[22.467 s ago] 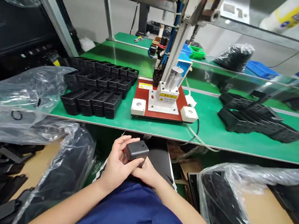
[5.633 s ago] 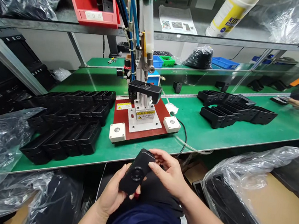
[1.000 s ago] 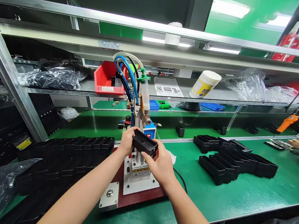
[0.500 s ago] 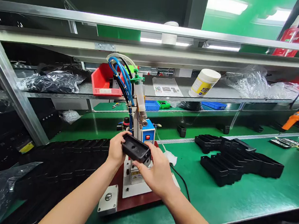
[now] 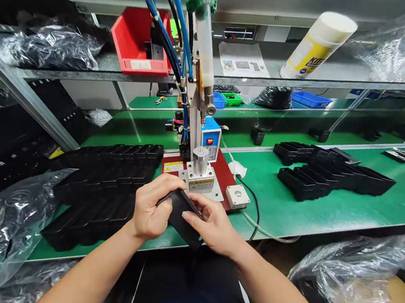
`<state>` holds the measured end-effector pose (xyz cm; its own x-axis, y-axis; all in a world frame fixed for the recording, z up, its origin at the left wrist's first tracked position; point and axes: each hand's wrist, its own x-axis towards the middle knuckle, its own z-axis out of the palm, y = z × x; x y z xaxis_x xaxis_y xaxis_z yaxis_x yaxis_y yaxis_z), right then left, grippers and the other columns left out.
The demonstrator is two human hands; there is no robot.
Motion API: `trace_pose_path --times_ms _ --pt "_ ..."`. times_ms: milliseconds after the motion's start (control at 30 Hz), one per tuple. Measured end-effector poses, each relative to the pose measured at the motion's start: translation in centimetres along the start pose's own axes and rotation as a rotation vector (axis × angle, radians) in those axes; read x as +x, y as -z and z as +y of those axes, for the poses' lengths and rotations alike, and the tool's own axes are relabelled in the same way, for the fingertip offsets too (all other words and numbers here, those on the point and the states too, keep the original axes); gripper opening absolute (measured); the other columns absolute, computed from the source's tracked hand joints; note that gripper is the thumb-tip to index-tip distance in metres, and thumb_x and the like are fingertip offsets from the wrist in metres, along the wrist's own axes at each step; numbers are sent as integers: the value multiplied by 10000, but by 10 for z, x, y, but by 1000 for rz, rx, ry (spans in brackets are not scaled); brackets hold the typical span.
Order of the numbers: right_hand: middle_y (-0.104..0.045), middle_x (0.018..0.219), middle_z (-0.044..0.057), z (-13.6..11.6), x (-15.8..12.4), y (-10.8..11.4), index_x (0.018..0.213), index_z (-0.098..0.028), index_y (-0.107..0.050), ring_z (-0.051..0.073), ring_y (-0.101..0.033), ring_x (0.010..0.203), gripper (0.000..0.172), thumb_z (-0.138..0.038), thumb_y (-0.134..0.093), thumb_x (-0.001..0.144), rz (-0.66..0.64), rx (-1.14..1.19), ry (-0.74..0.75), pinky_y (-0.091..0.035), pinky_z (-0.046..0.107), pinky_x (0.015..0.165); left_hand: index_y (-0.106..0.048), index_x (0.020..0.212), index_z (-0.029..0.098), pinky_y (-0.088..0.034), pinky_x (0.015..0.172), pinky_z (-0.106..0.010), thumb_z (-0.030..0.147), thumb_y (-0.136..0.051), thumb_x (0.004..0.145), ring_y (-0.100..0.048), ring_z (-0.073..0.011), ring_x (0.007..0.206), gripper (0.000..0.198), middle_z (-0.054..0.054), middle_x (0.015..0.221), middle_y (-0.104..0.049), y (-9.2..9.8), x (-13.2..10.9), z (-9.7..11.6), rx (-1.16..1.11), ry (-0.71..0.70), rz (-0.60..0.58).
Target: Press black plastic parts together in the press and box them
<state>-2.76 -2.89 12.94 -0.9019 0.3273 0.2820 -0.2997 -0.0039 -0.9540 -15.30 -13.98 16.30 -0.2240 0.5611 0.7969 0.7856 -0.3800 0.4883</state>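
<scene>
Both hands grip one black plastic housing (image 5: 184, 219), a long box-like part held tilted in front of the bench edge. My left hand (image 5: 155, 207) is closed around its left end, thumb bent against the side. On the other end, my right hand (image 5: 213, 222) pinches it with the thumb along the near face. Just beyond stands a bench press-like machine with a syringe (image 5: 204, 43), a metal post (image 5: 200, 161) on its base, a blue box (image 5: 210, 138) and a dark red baseplate (image 5: 224, 170). The inside of the housing is turned out of sight.
Rows of black housings (image 5: 113, 171) lie to the left, and another group (image 5: 333, 175) to the right on the green bench (image 5: 253, 214). A white button box (image 5: 237, 196) sits by the machine. A red bin (image 5: 137, 43) and a white canister (image 5: 318, 45) stand on the shelf.
The view has tipped downward and closer. The housing has come off the machine's front toward my body and turned, so its open side no longer shows. Both hands still hold it.
</scene>
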Motion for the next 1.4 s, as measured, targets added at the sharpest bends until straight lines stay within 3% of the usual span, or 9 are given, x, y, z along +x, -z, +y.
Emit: trace_pose_path --times_ms 167,367,533,600,700,800,1167,1300,1400 --pt "-665 1031 30 11 -12 -3 1082 -220 -617 191 -619 977 291 -269 -704 808 31 47 34 -483 336 913 -633 1018 155 -497 678 -286 76 -429 780 -609 -177 806 323 -62 887 -621 -4 -6 8 39 -124 -41" --pt "-674 1023 23 15 -22 -3 1075 -224 -621 185 -629 963 275 -233 -686 809 107 20 56 -498 316 891 -616 1075 188 -511 732 -309 110 -432 827 -609 -191 870 319 -71 956 -609 -12 -14 9 47 -71 -43" --pt "-657 1096 41 19 -23 1 1173 -235 -582 203 -621 1007 337 -183 -631 843 353 -252 188 -494 339 915 -372 1402 259 -501 936 -370 288 -688 795 -550 -258 1181 685 -111 1355 -499 -37 -39 7 -164 396 146" --pt "-642 1133 51 21 -24 2 1210 -240 -563 212 -609 1036 376 -150 -610 847 374 -395 262 -482 352 936 -453 1352 218 -506 939 -367 368 -682 818 -585 -259 1146 600 -116 1279 -577 -49 -52 5 -284 602 211" --pt "-618 1183 64 21 -27 2 1255 -242 -527 228 -576 1093 418 -149 -611 857 285 -525 292 -467 371 956 -590 1200 167 -492 964 -383 460 -645 841 -615 -272 1103 467 -123 1157 -652 -62 -67 2 -353 748 364" --pt "-607 1205 61 20 -29 2 1264 -250 -501 236 -564 1102 458 -155 -641 838 227 -551 240 -464 380 954 -602 1177 164 -490 967 -386 492 -654 826 -620 -276 1090 483 -126 1151 -656 -67 -73 4 -376 761 421" --pt "-635 1074 69 26 -39 -5 1132 -222 -529 253 -587 980 382 -120 -566 766 263 -524 170 -472 371 846 -578 1182 178 -487 936 -344 346 -580 914 -624 -220 1024 316 -96 1142 -649 -78 -87 16 -294 780 387" --pt "-656 953 26 27 -34 -3 1066 -223 -548 207 -609 859 327 -156 -620 755 284 -326 67 -477 328 778 -511 1260 175 -497 973 -366 384 -595 901 -614 -243 1110 424 -123 1195 -633 -74 -75 18 -369 811 321" --pt "-663 969 34 27 -28 -1 1062 -209 -540 207 -619 890 375 -219 -708 727 324 -105 -22 -485 335 813 -385 1388 204 -474 1032 -403 415 -670 840 -525 -283 1257 653 -155 1363 -526 -71 -82 21 -326 710 263"
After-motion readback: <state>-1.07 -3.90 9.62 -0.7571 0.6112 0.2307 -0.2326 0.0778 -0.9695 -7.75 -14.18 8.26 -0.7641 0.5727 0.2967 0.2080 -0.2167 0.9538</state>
